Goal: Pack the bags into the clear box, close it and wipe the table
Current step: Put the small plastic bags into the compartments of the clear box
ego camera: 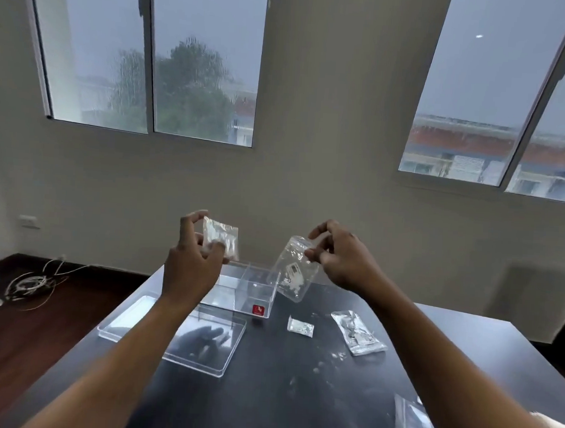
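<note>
I see both hands raised above the far end of the dark table [298, 394], each with a bag. My left hand [191, 268] pinches a small clear bag [222, 238] of white contents between thumb and fingertips, holding it upright above the far left part of the table. My right hand [344, 259] pinches the top edge of a larger clear bag [292, 273], which hangs tilted down and to the left, its lower end just beside the right wall of the clear box [247, 290]. The clear box stands open near the far edge of the table, a divider across its inside and a red sticker [258, 309] on its near right corner; I can see no bag inside it. Its clear lid [176, 336] lies flat on the table just in front of the box, toward the left edge, partly under my left forearm. Three more bags lie on the table: a tiny bag [300, 326] near the box's right corner, a longer bag [358, 332] toward the right edge, and another bag [414, 427] at the near right corner, partly hidden by my right forearm. White crumbs [325, 363] are scattered over the middle of the table. On the floor to the left lies a tangle of cable [35, 282].
</note>
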Demonstrator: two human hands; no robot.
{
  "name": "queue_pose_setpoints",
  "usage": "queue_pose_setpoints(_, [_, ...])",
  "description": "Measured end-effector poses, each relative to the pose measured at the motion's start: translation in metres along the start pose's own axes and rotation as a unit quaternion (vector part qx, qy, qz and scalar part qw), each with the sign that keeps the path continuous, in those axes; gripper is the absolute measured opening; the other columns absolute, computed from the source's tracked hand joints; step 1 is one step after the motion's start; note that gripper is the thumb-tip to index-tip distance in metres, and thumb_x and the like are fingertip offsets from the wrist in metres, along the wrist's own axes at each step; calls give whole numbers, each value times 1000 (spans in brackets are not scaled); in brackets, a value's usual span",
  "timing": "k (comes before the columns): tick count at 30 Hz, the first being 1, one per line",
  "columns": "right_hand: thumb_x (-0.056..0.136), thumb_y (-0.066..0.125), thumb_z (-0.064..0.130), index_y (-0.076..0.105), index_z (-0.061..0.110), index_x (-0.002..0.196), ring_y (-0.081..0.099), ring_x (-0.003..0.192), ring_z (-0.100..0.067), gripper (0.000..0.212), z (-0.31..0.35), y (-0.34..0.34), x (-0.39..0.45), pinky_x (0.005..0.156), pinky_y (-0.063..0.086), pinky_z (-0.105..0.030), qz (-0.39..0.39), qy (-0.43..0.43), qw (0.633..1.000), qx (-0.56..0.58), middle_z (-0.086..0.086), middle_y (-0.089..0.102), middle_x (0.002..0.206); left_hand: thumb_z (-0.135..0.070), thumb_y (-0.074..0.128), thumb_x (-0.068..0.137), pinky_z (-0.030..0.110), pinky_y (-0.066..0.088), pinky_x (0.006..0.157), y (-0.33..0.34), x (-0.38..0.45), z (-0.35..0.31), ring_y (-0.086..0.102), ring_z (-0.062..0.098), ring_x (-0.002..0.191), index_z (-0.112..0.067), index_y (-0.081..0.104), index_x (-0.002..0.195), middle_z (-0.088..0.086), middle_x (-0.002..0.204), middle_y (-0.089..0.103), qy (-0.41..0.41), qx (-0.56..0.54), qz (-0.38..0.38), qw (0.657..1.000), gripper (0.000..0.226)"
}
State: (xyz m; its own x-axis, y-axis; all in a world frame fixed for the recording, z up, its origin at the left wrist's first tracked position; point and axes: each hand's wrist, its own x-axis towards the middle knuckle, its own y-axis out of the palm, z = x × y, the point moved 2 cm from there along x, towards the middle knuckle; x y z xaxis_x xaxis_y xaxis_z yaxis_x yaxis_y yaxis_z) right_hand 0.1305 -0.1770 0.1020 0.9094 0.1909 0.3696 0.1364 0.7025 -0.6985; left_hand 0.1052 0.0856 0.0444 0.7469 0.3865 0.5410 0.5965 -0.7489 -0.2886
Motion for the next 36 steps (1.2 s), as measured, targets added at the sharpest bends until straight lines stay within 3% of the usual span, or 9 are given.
queue_pose_setpoints(3, [89,77,10,68,16,98,66,69,-2,15,-1,24,19,62,43,-21,3,13,1000,13,6,76,77,-34,67,95,28,49,65,-1,0,12,65,18,73,-27,52,125,0,93,69,59,61,-16,996,35])
queue_pose_setpoints(9, [85,78,11,73,15,92,72,80,-13,9,-3,68,41,82,53,-32,10,40,999,13,3,78,79,-30,51,104,35,49,71,1,5,30,72,31,76,-24,71,110,4,83,77,111,111,-32,987,21])
queue_pose_setpoints(14, [82,68,7,71,30,82,71,101,-17,23,-12,104,44,102,46,-39,27,24,996,-80,11,80,85,-19,49,100,46,37,94,12,4,43,71,32,89,-24,51,127,-1,85,75,54,170,9,984,27])
queue_pose_setpoints(18, [85,77,30,77,32,98,59,112,-23,13,-20,115,44,97,37,-37,2,17,989,-147,10,78,101,-31,65,92,43,36,95,12,1,46,73,25,91,-25,58,120,-5,83,77,45,174,10,984,29])
queue_pose_setpoints(22, [75,84,48,68,36,121,57,120,-21,51,-21,121,43,99,36,-38,3,7,991,-135,11,72,121,-49,66,90,35,27,85,11,-3,47,71,12,96,-27,62,119,-16,82,75,57,174,-4,983,36])
queue_pose_setpoints(26, [74,85,43,55,34,139,58,122,-22,72,-20,117,38,103,38,-40,-12,-29,991,-127,3,61,133,-45,66,92,35,27,87,14,-4,47,69,11,99,-29,61,120,-18,81,74,68,164,-1,984,33])
queue_pose_setpoints(31, [89,72,45,52,28,143,60,121,-21,60,-16,107,24,102,44,-43,-27,-105,986,-127,0,60,131,-39,62,95,33,25,87,15,-2,51,71,11,93,-29,59,118,-16,78,76,65,165,-14,984,25])
queue_pose_setpoints(33, [96,60,52,60,26,135,61,120,-21,47,-16,105,17,101,42,-41,-1,-122,976,-180,2,64,130,-36,55,98,32,25,87,16,-1,53,72,14,92,-30,59,118,-14,80,77,61,163,-21,985,21])
queue_pose_setpoints(36, [102,40,62,64,25,131,56,127,-20,53,-18,107,8,105,33,-40,73,-127,956,-255,3,65,133,-33,57,98,33,25,85,16,-2,54,71,16,95,-31,59,118,-12,86,77,64,178,-19,982,20])
